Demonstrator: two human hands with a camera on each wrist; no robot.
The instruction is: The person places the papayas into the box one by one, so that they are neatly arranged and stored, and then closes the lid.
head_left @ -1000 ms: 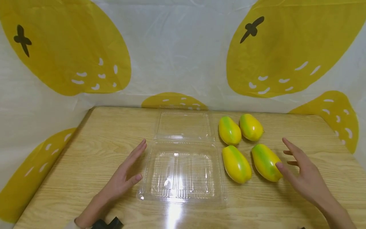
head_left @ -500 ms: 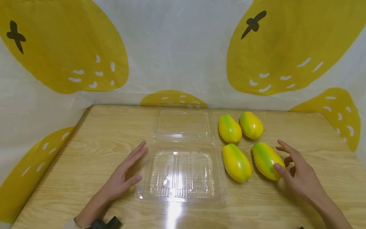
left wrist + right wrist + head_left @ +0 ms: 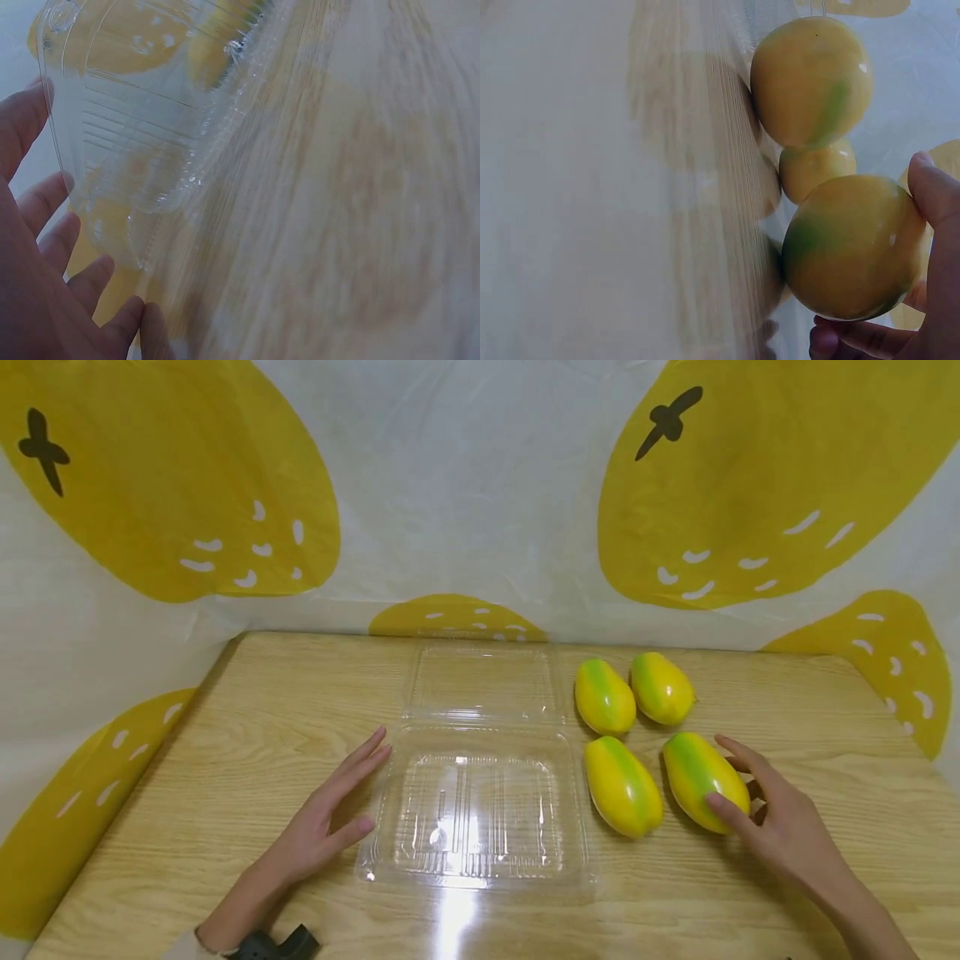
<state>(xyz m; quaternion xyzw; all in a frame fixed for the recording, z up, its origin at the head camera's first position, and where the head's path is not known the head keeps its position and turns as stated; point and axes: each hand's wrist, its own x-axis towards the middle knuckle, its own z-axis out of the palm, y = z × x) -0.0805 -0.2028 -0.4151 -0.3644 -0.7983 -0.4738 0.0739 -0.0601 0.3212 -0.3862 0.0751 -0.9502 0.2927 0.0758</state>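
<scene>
A yellow papaya with a green stripe lies nearest my right hand. The right thumb lies along one side of it and the other fingers curl round the opposite side, so the hand grips it at its near end. Left of it lies a second papaya, and two more, one papaya beside another papaya, sit farther back. My left hand is held with its fingers extended at the left rim of a clear plastic clamshell box, whose lid lies folded back.
The wood-grain table bears everything. A white cloth with big yellow fruit prints hangs behind and along the sides. A dark wrist strap piece shows at my left wrist.
My right hand has moved left onto the nearest papaya, its thumb and fingers closing round it. The left hand holds about the same place beside the box. The head view has shifted slightly.
</scene>
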